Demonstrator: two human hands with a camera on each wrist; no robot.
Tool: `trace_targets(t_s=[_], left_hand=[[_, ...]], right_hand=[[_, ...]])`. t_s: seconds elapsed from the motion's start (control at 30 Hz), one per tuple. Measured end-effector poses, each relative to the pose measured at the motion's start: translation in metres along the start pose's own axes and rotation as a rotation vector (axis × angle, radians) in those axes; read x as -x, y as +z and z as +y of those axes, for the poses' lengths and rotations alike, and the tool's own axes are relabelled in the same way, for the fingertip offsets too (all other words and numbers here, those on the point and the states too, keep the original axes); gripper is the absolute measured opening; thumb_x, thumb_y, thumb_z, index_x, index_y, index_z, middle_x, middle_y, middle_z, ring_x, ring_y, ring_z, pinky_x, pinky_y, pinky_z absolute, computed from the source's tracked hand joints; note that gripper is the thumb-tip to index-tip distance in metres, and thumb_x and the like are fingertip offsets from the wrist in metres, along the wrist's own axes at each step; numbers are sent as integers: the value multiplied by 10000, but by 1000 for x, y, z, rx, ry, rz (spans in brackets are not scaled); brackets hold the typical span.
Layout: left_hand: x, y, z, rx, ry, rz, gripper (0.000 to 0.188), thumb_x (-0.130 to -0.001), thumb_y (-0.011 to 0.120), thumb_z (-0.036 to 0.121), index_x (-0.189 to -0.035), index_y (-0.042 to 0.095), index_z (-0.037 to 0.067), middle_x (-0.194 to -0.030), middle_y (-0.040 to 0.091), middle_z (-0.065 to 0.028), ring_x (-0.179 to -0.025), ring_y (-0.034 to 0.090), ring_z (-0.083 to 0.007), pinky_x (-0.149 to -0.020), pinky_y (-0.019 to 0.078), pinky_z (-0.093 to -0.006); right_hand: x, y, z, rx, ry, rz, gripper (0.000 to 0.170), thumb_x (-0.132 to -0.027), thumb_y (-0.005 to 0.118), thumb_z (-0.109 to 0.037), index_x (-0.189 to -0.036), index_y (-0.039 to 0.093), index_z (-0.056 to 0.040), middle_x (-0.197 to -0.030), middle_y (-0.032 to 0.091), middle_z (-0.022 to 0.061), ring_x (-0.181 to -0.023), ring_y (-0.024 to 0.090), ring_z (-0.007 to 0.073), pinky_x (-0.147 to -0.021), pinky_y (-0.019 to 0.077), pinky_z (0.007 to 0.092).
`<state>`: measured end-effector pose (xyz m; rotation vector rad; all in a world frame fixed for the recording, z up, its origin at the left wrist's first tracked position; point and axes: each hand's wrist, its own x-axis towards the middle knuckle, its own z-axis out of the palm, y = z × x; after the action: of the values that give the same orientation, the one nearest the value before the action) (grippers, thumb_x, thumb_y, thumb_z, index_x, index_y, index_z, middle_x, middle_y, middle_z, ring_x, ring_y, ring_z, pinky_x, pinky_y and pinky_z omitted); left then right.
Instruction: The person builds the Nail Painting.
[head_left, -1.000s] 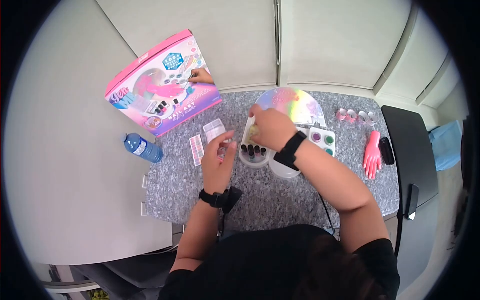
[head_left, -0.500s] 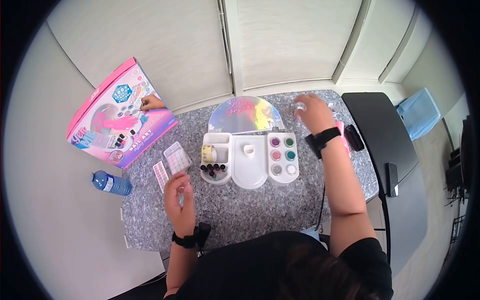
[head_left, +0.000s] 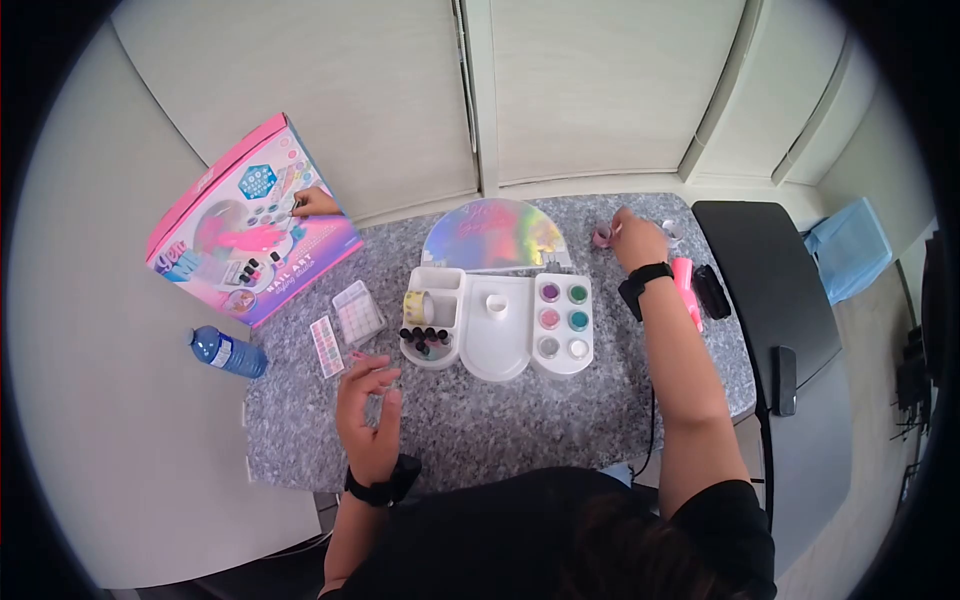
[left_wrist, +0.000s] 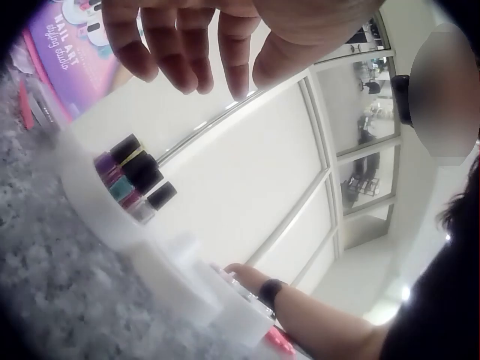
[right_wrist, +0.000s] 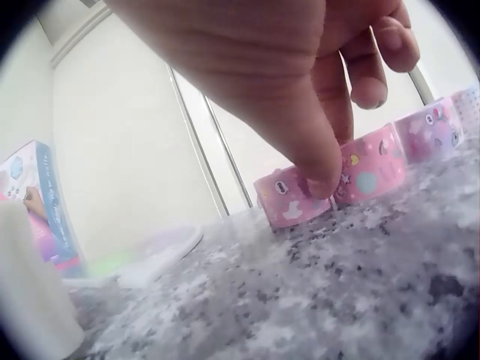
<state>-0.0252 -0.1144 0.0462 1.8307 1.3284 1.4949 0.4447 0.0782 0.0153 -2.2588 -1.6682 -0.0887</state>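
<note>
At the back right of the tabletop, my right hand (head_left: 640, 240) pinches a pink printed sticker roll (right_wrist: 283, 202) between thumb and fingers. Beside it stand a second pink roll (right_wrist: 375, 169) and a purplish roll (right_wrist: 433, 131), on their edges in a row. My left hand (head_left: 368, 425) hovers over the front left, fingers loosely bent and holding nothing. Ahead of that hand is a white tray (head_left: 497, 345) with black-capped nail polish bottles (head_left: 425, 338) and a yellow sticker roll (head_left: 413, 307) in its left section. Round glitter pots (head_left: 549, 292) fill the right section.
Left of the tray lie a clear compartment case (head_left: 358, 312) and a pink sheet (head_left: 326, 346). A nail art box (head_left: 255, 225) and a blue bottle (head_left: 228, 351) stand farther left. A pink model hand (head_left: 686, 290) and a black case (head_left: 711, 291) lie right, near a holographic panel (head_left: 495, 235).
My right hand has left the yellow roll in the tray's left section and reached the rolls at the back right. My left hand stays at the front left, near the compartment case.
</note>
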Motion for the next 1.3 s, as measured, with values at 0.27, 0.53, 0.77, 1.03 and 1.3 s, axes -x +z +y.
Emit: trace_targets(t_s=[0.27, 0.53, 0.77, 1.03, 1.3], left_hand=[[6, -1, 12, -43, -13, -84, 223, -987, 736, 83, -1199, 786, 36, -1336, 744, -152, -1141, 706, -264, -964, 560, -372], [0, -3, 20, -117, 74, -394, 289, -984, 821, 196, -1253, 794, 96, -1375, 761, -98, -1253, 711, -333, -1084, 531, -452], [12, 11, 15, -180, 142, -708, 565, -843, 943, 358, -1327, 761, 132, -1383, 761, -63, -1311, 682, -327, -1135, 495, -469], [20, 13, 9, -278, 155, -750, 625, -872, 926, 342, -1425, 709, 147, -1435, 727, -71, -1296, 679, -335, -1128, 503, -472], [7, 16, 23, -237, 261, -682, 530, -865, 934, 317, -1327, 720, 169, -1579, 642, -77, -1283, 689, -306, -1096, 524, -478]], right_hand=[[29, -23, -13, -204, -99, -49, 97, -965, 761, -165, -1032, 830, -152, -1004, 827, 149, -1024, 789, 387, -874, 626, 523], [190, -132, -113, -576, -766, -178, 214, -884, 783, -82, -1067, 807, -190, -947, 759, 79, -971, 732, 352, -850, 611, 489], [245, -65, -124, -407, -964, -396, 131, -944, 764, -129, -1074, 750, -128, -1000, 755, 26, -1010, 734, 286, -861, 610, 419], [243, -67, -118, -421, -911, -330, 206, -954, 686, -141, -1158, 700, -116, -1060, 718, 61, -1014, 726, 290, -857, 610, 428], [246, -71, -119, -407, -930, -323, 222, -956, 673, -133, -1168, 709, -184, -1131, 685, 38, -1016, 737, 274, -831, 615, 420]])
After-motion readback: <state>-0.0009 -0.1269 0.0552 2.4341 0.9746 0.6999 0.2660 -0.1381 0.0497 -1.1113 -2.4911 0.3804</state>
